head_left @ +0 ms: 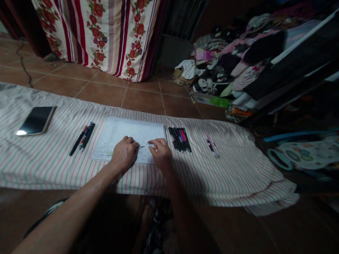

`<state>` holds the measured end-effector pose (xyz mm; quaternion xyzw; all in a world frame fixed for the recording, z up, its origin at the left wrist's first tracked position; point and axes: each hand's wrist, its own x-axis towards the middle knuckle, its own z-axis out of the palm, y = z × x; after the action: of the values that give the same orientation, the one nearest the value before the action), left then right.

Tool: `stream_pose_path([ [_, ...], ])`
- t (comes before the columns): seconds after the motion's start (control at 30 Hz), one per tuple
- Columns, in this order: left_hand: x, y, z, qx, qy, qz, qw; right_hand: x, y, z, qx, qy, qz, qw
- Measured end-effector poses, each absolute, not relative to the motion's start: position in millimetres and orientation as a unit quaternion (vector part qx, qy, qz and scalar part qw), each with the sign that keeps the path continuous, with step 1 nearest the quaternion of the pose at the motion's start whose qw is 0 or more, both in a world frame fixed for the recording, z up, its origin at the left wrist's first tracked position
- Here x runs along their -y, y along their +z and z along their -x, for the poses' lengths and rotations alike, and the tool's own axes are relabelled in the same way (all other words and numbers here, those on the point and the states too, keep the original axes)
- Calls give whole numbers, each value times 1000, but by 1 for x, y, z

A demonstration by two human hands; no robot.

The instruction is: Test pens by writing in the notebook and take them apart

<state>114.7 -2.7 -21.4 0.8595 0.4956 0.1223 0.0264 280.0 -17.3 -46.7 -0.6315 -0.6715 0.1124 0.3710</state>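
A spiral notebook (123, 133) lies open on a striped cloth (41, 161). My left hand (124, 153) rests on its lower edge, fingers curled round a pen (141, 146) whose tip points right. My right hand (161, 153) lies beside it with fingers bent, its fingertips pinching near the pen's tip. To the right of the notebook a row of several pens (180, 139) lies side by side. Two or three more pens (82, 137) lie to its left, and another pen (212, 145) lies alone further right.
A smartphone (36, 120) lies at the cloth's left. Tiled floor (148, 97) stretches beyond, with a floral curtain (106, 27) at the back. A heap of clothes (234, 58) and a dark shelf (311, 63) stand right. Toys (308, 154) lie at the right edge.
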Motion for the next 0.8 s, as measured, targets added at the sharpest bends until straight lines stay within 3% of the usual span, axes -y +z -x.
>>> stream_pose_path([
  [0.8,-1,-18,-97,-477,103,-873,22,17,-45,-297,682,90,636,350],
])
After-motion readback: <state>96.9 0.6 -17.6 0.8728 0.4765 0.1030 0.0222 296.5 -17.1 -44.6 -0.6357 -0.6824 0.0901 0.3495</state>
